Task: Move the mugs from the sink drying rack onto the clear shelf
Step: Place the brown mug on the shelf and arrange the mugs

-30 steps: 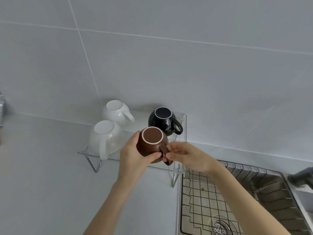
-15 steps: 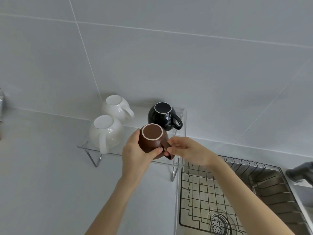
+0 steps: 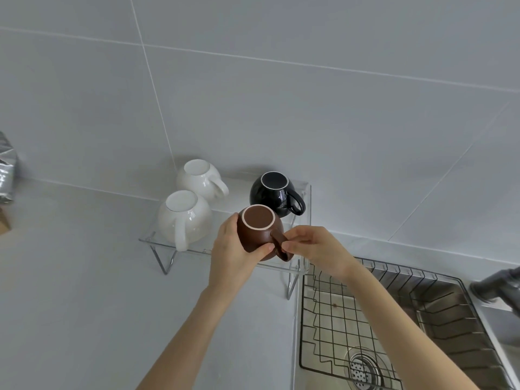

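Brown mug [image 3: 260, 235] upside down, base up, held by both hands over the front right part of the clear shelf [image 3: 197, 250]; can't tell if its rim touches the shelf yet. Left hand [image 3: 233, 256] wraps the mug body from 9 o'clock, thumb across the lower front, fingers curled round the far side. Right hand [image 3: 315, 250] pinches the mug handle from 3 o'clock, fingertips closed on it. Black mug [image 3: 274, 197] inverted on the shelf at 1 o'clock from the brown one, just beside it, handle pointing to 4 o'clock. Two white mugs also inverted on the shelf: front white mug [image 3: 183, 219] at 9 o'clock of the brown mug, handle toward 6; rear white mug [image 3: 201, 178] at 11 o'clock, handle toward 4. Wire drying rack [image 3: 337, 319] sits in the sink [image 3: 455, 327] at 5 o'clock of the shelf, no mugs visible in it. Silver foil bag [image 3: 7, 175] at the far left edge on the grey counter [image 3: 70, 305].
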`<state>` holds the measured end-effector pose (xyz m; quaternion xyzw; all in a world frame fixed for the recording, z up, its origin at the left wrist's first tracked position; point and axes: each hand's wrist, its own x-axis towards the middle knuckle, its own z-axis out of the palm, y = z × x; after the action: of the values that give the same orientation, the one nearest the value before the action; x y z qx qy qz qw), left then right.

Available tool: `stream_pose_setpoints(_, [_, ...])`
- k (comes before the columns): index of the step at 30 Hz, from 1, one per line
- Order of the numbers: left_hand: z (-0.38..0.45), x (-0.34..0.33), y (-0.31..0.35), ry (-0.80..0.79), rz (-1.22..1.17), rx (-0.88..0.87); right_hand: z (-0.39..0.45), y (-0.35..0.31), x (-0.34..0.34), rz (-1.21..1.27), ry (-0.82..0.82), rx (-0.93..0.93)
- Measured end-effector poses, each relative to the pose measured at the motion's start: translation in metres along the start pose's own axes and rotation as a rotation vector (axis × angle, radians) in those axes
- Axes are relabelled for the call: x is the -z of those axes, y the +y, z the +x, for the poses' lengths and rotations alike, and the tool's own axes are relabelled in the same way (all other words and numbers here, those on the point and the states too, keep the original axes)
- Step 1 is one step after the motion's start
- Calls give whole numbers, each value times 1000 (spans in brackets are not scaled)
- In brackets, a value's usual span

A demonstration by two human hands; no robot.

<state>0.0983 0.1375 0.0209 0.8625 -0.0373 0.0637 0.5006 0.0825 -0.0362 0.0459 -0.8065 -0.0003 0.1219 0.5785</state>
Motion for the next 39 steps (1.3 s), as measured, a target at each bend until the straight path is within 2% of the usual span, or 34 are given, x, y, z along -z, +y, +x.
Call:
stream_pose_setpoints(3, [-4,18,8,-35,13,-47,-12,-6,-8,-125,206,0])
stream_pose_setpoints(6, [-2,53,15,40,-19,-194,-26,-22,-23,-220,425,175])
stream_pose_setpoints(8, [9,79,14,74,21,-249,-31,-35,-38,-223,469,263])
stream_pose_setpoints(11, [36,117,0,58,72,-214,-27,-50,-71,-255,429,321])
stream_pose_setpoints(16, [75,151,-37,-145,33,-6,9,-66,-141,-238,349,191])
stream_pose_setpoints(21, [92,155,-59,-272,-57,64,37,-73,-187,-360,475,34])
stream_pose_setpoints(27, [103,147,-65,-388,-25,41,48,-67,-198,-477,577,79])
stream_pose_setpoints(33, [94,155,-69,-294,-30,43,52,-51,-164,-307,493,128])
stream_pose_setpoints(37, [68,158,-71,-180,22,18,58,-55,-141,-334,323,161])
stream_pose_setpoints(39, [58,158,-70,-143,44,-1,63,-58,-138,-382,290,187])
